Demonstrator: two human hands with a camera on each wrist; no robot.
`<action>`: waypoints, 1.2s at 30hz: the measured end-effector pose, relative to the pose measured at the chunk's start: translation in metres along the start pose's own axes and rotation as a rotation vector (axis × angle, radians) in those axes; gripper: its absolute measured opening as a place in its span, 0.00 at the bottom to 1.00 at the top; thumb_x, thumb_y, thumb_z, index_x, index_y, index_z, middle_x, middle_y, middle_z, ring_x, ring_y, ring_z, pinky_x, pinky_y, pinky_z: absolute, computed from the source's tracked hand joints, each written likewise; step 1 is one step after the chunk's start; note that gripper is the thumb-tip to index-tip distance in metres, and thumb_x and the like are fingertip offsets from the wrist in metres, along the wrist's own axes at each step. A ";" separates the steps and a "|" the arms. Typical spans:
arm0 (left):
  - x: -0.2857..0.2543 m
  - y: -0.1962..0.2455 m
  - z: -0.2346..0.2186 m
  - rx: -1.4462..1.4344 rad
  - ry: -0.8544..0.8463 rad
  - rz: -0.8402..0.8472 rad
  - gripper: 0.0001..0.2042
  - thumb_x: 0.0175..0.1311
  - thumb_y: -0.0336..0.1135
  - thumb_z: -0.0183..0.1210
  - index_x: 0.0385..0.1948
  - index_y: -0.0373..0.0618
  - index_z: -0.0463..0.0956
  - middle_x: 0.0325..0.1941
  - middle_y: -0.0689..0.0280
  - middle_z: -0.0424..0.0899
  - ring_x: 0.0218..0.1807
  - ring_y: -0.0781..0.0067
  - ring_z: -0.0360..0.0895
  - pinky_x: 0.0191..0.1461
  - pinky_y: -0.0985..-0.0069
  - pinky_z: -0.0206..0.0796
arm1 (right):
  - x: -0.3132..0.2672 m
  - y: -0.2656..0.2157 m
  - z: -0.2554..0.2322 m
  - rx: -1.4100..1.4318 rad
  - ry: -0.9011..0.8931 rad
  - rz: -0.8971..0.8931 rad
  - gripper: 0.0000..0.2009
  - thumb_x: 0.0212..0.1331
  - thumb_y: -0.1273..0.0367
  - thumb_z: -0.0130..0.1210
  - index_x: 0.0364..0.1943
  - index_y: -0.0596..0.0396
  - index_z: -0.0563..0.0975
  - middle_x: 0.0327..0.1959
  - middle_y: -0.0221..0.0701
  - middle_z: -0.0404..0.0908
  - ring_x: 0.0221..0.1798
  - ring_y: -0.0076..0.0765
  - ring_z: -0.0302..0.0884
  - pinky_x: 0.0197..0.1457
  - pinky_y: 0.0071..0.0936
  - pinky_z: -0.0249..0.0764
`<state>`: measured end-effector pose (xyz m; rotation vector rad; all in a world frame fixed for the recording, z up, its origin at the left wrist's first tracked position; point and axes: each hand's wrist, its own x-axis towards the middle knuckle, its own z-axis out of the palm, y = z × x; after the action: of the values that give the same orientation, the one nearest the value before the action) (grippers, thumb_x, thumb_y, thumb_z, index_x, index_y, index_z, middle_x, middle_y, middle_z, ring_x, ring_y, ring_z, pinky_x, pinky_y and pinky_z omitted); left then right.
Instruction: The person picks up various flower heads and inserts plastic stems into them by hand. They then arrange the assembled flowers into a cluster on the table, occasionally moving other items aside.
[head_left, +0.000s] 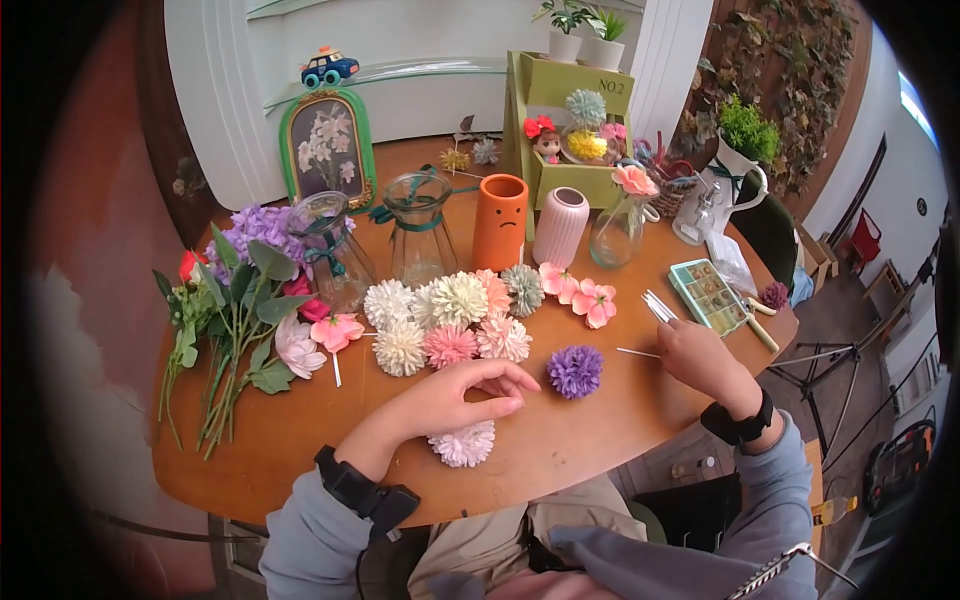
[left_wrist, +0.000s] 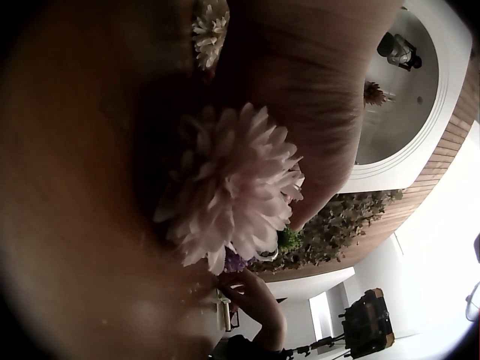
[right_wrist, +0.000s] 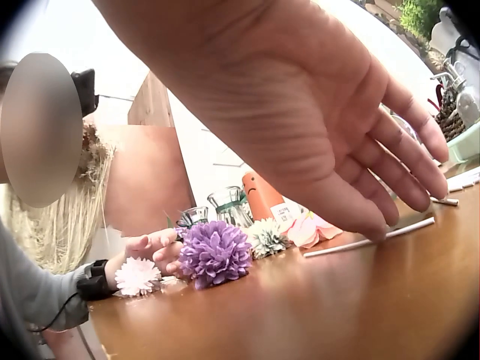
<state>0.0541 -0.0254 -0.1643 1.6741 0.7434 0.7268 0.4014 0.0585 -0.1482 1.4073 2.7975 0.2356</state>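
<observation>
My left hand (head_left: 455, 395) hangs over the table with fingers loosely bent and nothing between them. Partly beneath it lies a pale pink flower head (head_left: 465, 446), large in the left wrist view. Just beyond its fingertips sits a purple pompom flower head (head_left: 575, 371). At the table's right side, my right hand (head_left: 700, 355) reaches down with relaxed fingers. In the right wrist view, its thumb tip is right at a thin white stick (right_wrist: 337, 247) lying on the wood. More white sticks (head_left: 657, 306) lie beyond the fingers.
White, pink and grey-green flower heads (head_left: 458, 301) cluster mid-table. Leafy stems (head_left: 225, 370) lie left. Behind stand glass vases (head_left: 418, 240), an orange vase (head_left: 500, 225), a pink vase (head_left: 562, 228) and a bottle with a flower (head_left: 617, 235). A compartment box (head_left: 708, 297) sits right.
</observation>
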 end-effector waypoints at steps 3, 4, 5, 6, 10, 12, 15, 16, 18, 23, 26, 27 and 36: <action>0.000 0.002 0.000 0.024 -0.011 -0.026 0.15 0.63 0.35 0.54 0.49 0.41 0.72 0.42 0.65 0.78 0.46 0.76 0.74 0.52 0.76 0.66 | 0.000 0.001 0.006 0.019 0.013 -0.008 0.04 0.45 0.74 0.51 0.24 0.59 0.70 0.20 0.42 0.73 0.27 0.52 0.74 0.30 0.43 0.69; 0.000 0.001 0.000 0.019 -0.005 -0.024 0.14 0.63 0.35 0.55 0.49 0.42 0.72 0.41 0.66 0.78 0.45 0.77 0.74 0.52 0.76 0.66 | 0.001 0.001 0.006 0.038 0.008 0.004 0.04 0.45 0.73 0.51 0.23 0.59 0.69 0.18 0.42 0.73 0.26 0.53 0.73 0.30 0.43 0.69; 0.000 0.001 0.001 0.013 0.002 -0.021 0.14 0.63 0.35 0.55 0.48 0.43 0.73 0.40 0.66 0.78 0.44 0.77 0.74 0.51 0.76 0.66 | 0.001 -0.001 0.004 0.052 -0.015 0.005 0.04 0.44 0.74 0.51 0.24 0.59 0.69 0.18 0.43 0.73 0.26 0.53 0.73 0.30 0.44 0.68; 0.001 0.000 0.002 0.008 0.010 -0.019 0.13 0.63 0.35 0.56 0.48 0.44 0.74 0.39 0.67 0.78 0.43 0.78 0.74 0.50 0.77 0.66 | 0.001 -0.004 0.000 0.067 -0.039 0.005 0.04 0.44 0.74 0.51 0.24 0.59 0.69 0.18 0.43 0.72 0.26 0.53 0.73 0.29 0.44 0.68; 0.000 -0.001 0.002 0.020 0.007 -0.016 0.13 0.63 0.35 0.56 0.48 0.44 0.74 0.38 0.68 0.78 0.42 0.78 0.74 0.50 0.77 0.67 | 0.003 -0.010 -0.009 0.081 -0.077 0.004 0.05 0.44 0.75 0.50 0.27 0.58 0.68 0.18 0.44 0.72 0.25 0.55 0.72 0.29 0.45 0.67; 0.000 0.000 0.002 0.014 0.002 -0.024 0.13 0.62 0.35 0.56 0.48 0.44 0.74 0.38 0.68 0.78 0.42 0.78 0.74 0.49 0.77 0.67 | 0.002 -0.015 -0.014 0.081 -0.017 -0.043 0.06 0.46 0.74 0.49 0.29 0.58 0.66 0.15 0.42 0.72 0.23 0.53 0.72 0.27 0.44 0.67; -0.001 0.002 0.003 0.003 -0.009 -0.050 0.13 0.62 0.35 0.56 0.47 0.44 0.74 0.38 0.68 0.78 0.42 0.78 0.74 0.49 0.78 0.67 | 0.005 -0.026 -0.017 0.147 0.067 -0.077 0.07 0.49 0.73 0.49 0.31 0.57 0.65 0.14 0.41 0.71 0.21 0.53 0.72 0.25 0.45 0.67; -0.001 0.002 0.002 0.007 -0.011 -0.047 0.13 0.62 0.35 0.56 0.47 0.44 0.74 0.38 0.68 0.78 0.42 0.78 0.74 0.49 0.77 0.67 | 0.007 -0.031 -0.018 0.179 0.094 -0.081 0.07 0.50 0.73 0.49 0.32 0.57 0.64 0.14 0.40 0.71 0.20 0.53 0.72 0.25 0.45 0.66; 0.000 0.003 0.002 0.015 -0.015 -0.043 0.13 0.62 0.35 0.56 0.47 0.44 0.74 0.38 0.68 0.78 0.42 0.78 0.75 0.49 0.77 0.67 | 0.009 -0.043 -0.025 0.230 0.156 -0.080 0.07 0.51 0.73 0.48 0.33 0.56 0.65 0.14 0.40 0.71 0.20 0.52 0.71 0.24 0.44 0.66; 0.000 0.003 0.002 0.026 -0.024 -0.029 0.14 0.63 0.34 0.54 0.49 0.42 0.73 0.38 0.67 0.79 0.42 0.78 0.75 0.49 0.78 0.67 | 0.013 -0.063 -0.036 0.328 0.173 -0.115 0.09 0.53 0.72 0.49 0.38 0.55 0.66 0.14 0.39 0.72 0.19 0.50 0.72 0.24 0.42 0.67; 0.000 0.005 0.002 0.051 -0.027 -0.020 0.14 0.63 0.33 0.53 0.50 0.42 0.72 0.37 0.67 0.79 0.42 0.79 0.75 0.48 0.78 0.66 | 0.014 -0.070 -0.037 0.393 0.070 -0.107 0.10 0.55 0.69 0.51 0.40 0.54 0.67 0.14 0.39 0.72 0.19 0.49 0.73 0.24 0.41 0.68; 0.000 0.006 0.003 0.060 -0.025 -0.015 0.14 0.63 0.33 0.53 0.50 0.42 0.72 0.37 0.67 0.79 0.42 0.79 0.75 0.48 0.79 0.66 | 0.015 -0.073 -0.036 0.400 0.046 -0.109 0.11 0.55 0.67 0.52 0.40 0.53 0.68 0.14 0.39 0.72 0.20 0.49 0.73 0.24 0.41 0.68; 0.001 0.004 0.003 0.054 -0.030 0.006 0.14 0.63 0.33 0.53 0.49 0.42 0.73 0.36 0.67 0.79 0.42 0.79 0.75 0.48 0.79 0.66 | 0.019 -0.063 -0.007 0.336 0.036 -0.339 0.15 0.54 0.65 0.56 0.44 0.51 0.70 0.14 0.38 0.74 0.21 0.49 0.74 0.25 0.41 0.70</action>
<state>0.0574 -0.0275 -0.1613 1.7325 0.7431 0.6896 0.3392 0.0359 -0.1485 0.9402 3.1514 -0.2230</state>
